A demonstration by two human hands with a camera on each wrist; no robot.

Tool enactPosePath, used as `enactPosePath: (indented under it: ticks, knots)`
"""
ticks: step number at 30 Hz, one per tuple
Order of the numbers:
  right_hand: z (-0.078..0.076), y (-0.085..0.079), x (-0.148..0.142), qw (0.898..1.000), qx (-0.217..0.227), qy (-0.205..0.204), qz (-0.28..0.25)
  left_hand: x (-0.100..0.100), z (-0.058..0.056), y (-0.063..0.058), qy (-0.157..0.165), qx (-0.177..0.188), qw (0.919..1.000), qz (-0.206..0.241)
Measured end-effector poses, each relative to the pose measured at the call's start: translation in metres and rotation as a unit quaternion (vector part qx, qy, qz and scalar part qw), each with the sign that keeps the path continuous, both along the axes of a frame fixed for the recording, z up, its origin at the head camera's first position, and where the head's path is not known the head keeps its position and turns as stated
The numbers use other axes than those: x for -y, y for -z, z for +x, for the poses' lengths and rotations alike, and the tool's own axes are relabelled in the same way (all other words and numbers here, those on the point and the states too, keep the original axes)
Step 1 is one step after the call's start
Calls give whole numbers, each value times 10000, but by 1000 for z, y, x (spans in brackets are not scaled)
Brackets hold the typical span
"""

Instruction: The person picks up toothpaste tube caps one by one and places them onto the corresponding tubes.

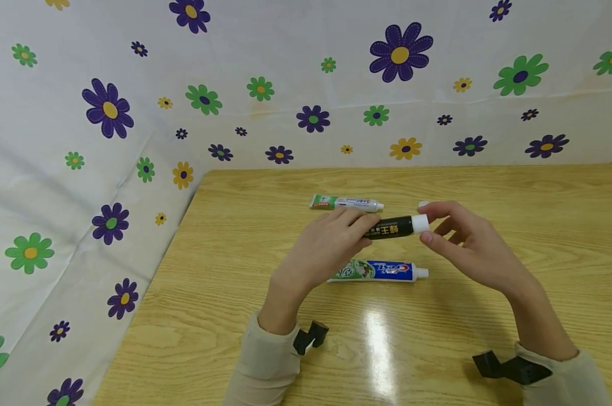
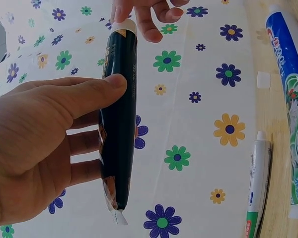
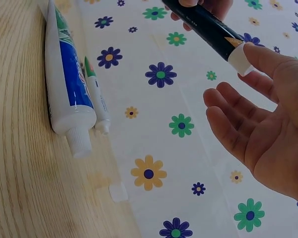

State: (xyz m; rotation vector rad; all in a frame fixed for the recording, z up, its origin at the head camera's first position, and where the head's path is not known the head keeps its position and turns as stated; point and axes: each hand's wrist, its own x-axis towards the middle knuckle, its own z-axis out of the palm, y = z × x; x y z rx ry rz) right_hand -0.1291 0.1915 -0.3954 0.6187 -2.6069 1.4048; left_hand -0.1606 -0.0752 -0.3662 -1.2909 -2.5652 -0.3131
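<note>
My left hand (image 1: 326,245) grips a black toothpaste tube (image 1: 391,228) with gold lettering, held above the table with its white cap to the right. In the left wrist view the thumb lies across the tube, with the other fingers behind it and the crimped tail (image 2: 118,215) sticking out below. At the other end my right hand (image 1: 470,248) pinches the white cap (image 3: 240,59) between thumb and forefinger, its remaining fingers loosely bent away from the tube. Below the black tube lies a blue and green toothpaste tube (image 1: 392,271), partly covered by the left hand in the head view.
A smaller white and green toothpaste tube (image 1: 353,203) lies farther back on the wooden table (image 1: 224,270). Near it is a small white piece (image 2: 263,80), partly behind the right hand in the head view. A flower-patterned white cloth (image 1: 285,51) stands along the back and left.
</note>
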Motion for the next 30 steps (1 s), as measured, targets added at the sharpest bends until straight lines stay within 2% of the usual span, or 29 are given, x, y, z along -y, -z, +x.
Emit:
enactPosePath:
  ticks: [16, 25, 30]
  knots:
    - [2, -1, 2, 9997, 145, 205, 71, -2, 2, -2, 1, -85, 10000, -7]
    - [1, -2, 0, 9997, 220, 74, 4, -2, 4, -1, -1, -85, 10000, -50]
    - [1, -2, -2, 9999, 53, 62, 129, -2, 3, -2, 14, -46, 10000, -18]
